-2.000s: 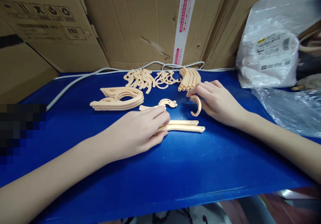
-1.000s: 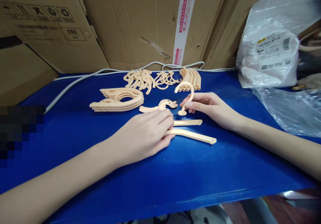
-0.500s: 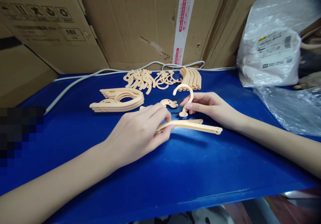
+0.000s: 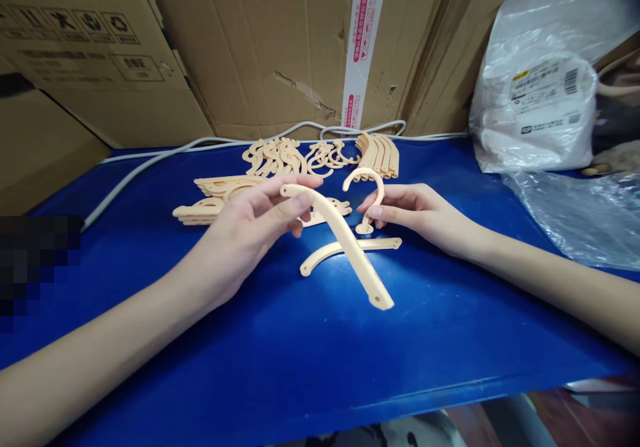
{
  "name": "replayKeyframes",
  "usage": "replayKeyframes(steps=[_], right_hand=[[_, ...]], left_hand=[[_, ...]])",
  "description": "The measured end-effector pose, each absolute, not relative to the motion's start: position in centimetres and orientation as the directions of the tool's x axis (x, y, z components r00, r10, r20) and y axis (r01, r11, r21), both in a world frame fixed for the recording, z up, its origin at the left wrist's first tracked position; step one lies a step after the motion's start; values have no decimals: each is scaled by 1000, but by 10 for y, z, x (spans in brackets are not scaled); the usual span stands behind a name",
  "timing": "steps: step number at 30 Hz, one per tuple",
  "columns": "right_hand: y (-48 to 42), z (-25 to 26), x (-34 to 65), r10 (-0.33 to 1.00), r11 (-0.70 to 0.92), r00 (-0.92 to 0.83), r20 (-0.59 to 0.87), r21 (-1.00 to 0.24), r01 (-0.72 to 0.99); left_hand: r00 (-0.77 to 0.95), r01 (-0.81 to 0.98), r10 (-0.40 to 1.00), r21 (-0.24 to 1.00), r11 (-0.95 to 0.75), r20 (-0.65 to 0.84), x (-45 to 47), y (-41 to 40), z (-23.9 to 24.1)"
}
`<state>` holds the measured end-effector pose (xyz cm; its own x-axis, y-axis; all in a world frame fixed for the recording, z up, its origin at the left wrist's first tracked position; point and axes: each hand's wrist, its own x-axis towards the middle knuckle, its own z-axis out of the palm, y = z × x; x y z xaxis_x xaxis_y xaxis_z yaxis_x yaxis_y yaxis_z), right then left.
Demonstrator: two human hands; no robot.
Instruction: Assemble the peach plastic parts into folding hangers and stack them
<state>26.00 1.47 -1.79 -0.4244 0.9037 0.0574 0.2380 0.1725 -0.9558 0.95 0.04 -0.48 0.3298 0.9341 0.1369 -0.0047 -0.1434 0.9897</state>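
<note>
My left hand (image 4: 245,233) pinches one end of a long curved peach plastic arm (image 4: 345,241) and holds it lifted above the blue table (image 4: 320,360), its free end pointing toward me. A second curved arm (image 4: 345,249) lies flat on the table beneath it. My right hand (image 4: 420,215) grips a peach plastic hook (image 4: 366,193) upright by its stem, just right of the lifted arm. A small ornate peach piece (image 4: 330,212) lies between my hands.
A stack of large curved peach parts (image 4: 210,197) lies at centre left. Piles of small hooks (image 4: 273,155), rings (image 4: 327,155) and stacked hooks (image 4: 380,153) line the back. A white cable (image 4: 150,160) runs behind them. Cardboard boxes (image 4: 280,47) and plastic bags (image 4: 537,93) border the table.
My left hand has lifted one curved arm off the table and turned it, leaving the other lying flat. My right hand picked up the hook earlier and now holds it still.
</note>
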Motion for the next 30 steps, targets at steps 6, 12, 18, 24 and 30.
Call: replayKeyframes(steps=[6, 12, 18, 24, 30], right_hand=[[15, -18, 261, 900, 178, -431, 62, -956, 234], [14, -18, 258, 908, 160, -415, 54, -961, 225], [15, -19, 257, 909, 147, -412, 55, -970, 194], [14, -20, 256, 907, 155, -416, 70, -972, 175], [14, -20, 256, 906, 153, -416, 75, -975, 158]], left_hand=[[325, 74, 941, 990, -122, 91, 11, 1, 3], [371, 291, 911, 909, -299, 181, 8, 0, -1], [418, 592, 867, 643, -486, 271, 5, -4, -6], [598, 723, 718, 147, -675, 355, 5, -15, -8], [615, 773, 724, -55, -632, 314, 5, -17, -10]])
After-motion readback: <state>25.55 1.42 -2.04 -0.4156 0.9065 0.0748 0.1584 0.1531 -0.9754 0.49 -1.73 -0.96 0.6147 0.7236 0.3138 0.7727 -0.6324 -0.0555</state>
